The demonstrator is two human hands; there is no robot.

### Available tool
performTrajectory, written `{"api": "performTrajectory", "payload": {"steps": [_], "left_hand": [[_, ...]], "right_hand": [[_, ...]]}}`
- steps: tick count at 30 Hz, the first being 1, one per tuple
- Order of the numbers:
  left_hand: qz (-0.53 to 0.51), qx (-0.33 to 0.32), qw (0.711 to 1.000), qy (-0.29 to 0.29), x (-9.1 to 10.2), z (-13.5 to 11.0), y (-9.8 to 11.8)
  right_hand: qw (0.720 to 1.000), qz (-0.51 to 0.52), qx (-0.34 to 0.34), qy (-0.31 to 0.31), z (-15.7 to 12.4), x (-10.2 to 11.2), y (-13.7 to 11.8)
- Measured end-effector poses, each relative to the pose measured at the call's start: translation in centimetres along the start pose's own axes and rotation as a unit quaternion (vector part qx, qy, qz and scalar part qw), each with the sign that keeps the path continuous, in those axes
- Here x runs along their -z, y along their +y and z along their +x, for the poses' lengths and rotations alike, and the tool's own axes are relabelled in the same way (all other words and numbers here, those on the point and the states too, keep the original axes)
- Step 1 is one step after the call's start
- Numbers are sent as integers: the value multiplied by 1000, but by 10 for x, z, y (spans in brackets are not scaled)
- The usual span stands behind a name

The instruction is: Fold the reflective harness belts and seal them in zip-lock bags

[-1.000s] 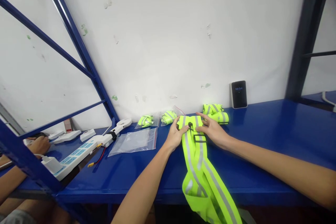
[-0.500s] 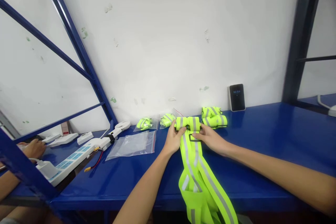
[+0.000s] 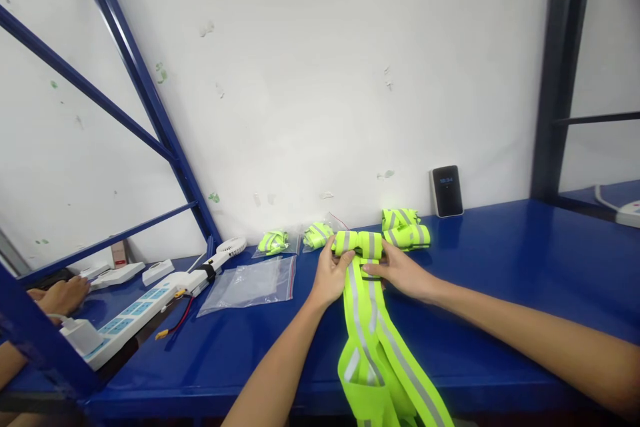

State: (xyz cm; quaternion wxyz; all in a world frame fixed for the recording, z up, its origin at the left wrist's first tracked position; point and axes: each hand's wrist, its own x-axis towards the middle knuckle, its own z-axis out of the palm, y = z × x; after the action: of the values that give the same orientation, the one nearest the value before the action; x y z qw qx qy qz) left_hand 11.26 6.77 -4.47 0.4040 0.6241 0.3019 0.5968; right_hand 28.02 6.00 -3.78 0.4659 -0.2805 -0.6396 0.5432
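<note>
A neon-yellow reflective strap vest [image 3: 373, 333] with grey stripes lies across the blue shelf [image 3: 500, 280] and hangs over its front edge. Its far end is rolled into a small bundle [image 3: 358, 243]. My left hand [image 3: 327, 273] grips the left side of that roll, fingers curled on it. My right hand [image 3: 400, 270] holds the roll's right side, thumb pressed on the straps just below it.
Two rolled vests [image 3: 406, 228] lie behind the roll; two bagged ones [image 3: 295, 239] sit left. An empty zip bag [image 3: 250, 278], a white fan [image 3: 227, 252], a power strip [image 3: 135, 310] and another person's hand [image 3: 60, 293] are left. A dark phone [image 3: 446, 191] leans on the wall.
Both hands have rolled the vest's far end over toward me into a tighter bundle, and more of the strap has been drawn up from the shelf edge.
</note>
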Motion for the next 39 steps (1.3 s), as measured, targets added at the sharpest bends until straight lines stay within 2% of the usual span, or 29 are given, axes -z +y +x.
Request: {"api": "performTrajectory", "payload": {"steps": [5,10,13,17,25,28,32,36,39], "left_hand": [[2,8,1000,-7,-1,0,-1],[6,-5,999,42,-1,3,-1],[-1,-18,999,34,1,5,-2],[-17,-4,1000,3,3,6,-5],[0,10,1000,9,2,4,-10],[12,-9,1000,12,5,6,-12],[19,-31,999,-3,7,10,-8],[71,-51,996,-12,7,7,-4],[71,-26,997,-16,3,1,-1]], "right_hand": [[999,-2,-45,20,1,1,1],[994,-79,75,14,3,6,2],[990,-98,96,-4,4,7,2],[998,-48,41,-17,6,6,5],[1000,15,-9,14,4,3,9],[993,100,-58,-15,0,0,2],[968,223,-94,-60,-1,0,-8],[973,204,-102,-35,4,7,-8],[979,176,-99,-38,9,15,-5]]}}
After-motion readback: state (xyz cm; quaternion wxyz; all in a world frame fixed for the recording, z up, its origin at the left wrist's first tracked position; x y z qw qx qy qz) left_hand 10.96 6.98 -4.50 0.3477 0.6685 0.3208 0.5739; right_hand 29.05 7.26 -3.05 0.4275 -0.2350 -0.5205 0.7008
